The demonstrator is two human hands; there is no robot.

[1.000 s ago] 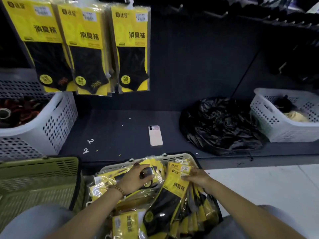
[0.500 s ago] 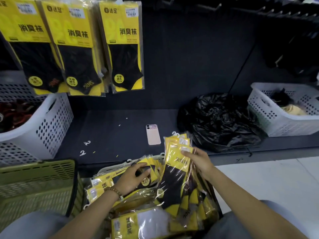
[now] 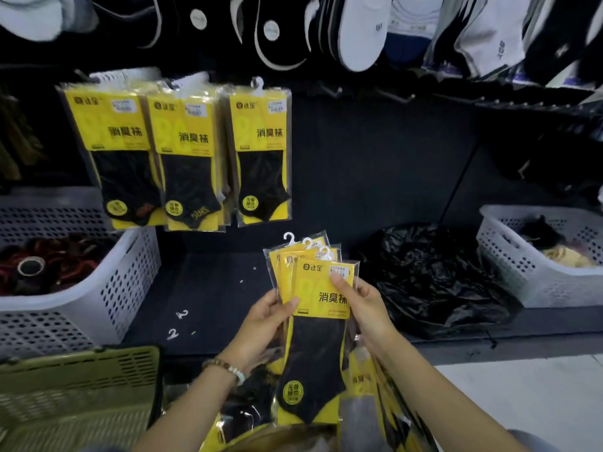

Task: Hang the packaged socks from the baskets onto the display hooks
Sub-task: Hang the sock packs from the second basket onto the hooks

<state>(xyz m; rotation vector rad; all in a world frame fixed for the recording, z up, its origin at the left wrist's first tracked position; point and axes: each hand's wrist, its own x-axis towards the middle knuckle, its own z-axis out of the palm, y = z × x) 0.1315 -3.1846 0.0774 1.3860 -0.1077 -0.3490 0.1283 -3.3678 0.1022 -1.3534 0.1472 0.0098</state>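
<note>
1. Both hands hold one fanned stack of sock packs [image 3: 313,360] upright in front of the person, above the dark shelf [image 3: 212,288]
2. Left hand [image 3: 266,318] grips the stack's left edge, with its thumb laid across the yellow card of the front pack and its fingers behind; a beaded bracelet [image 3: 225,367] sits on that wrist
3. Right hand [image 3: 365,308] grips the right edge, its thumb pressed on the front card near the top and the other fingers curled behind
4. Small white hangers [image 3: 306,243] stick up, staggered, from the top of the stack; the front pack shows a black sock on yellow card
5. More yellow packs [image 3: 388,412] lie under the forearms at the bottom of the view
6. Up on the wall to the left, hung packs [image 3: 261,154] of the same kind dangle in three groups from display hooks, and bare hooks [image 3: 394,97] jut out to their right
7. A white basket [image 3: 98,288] stands on the shelf at the left, a second white basket [image 3: 522,282] at the right, and a crumpled black plastic bag [image 3: 434,278] lies between the stack and that second one
8. A green basket [image 3: 81,386] sits at the lower left
</note>
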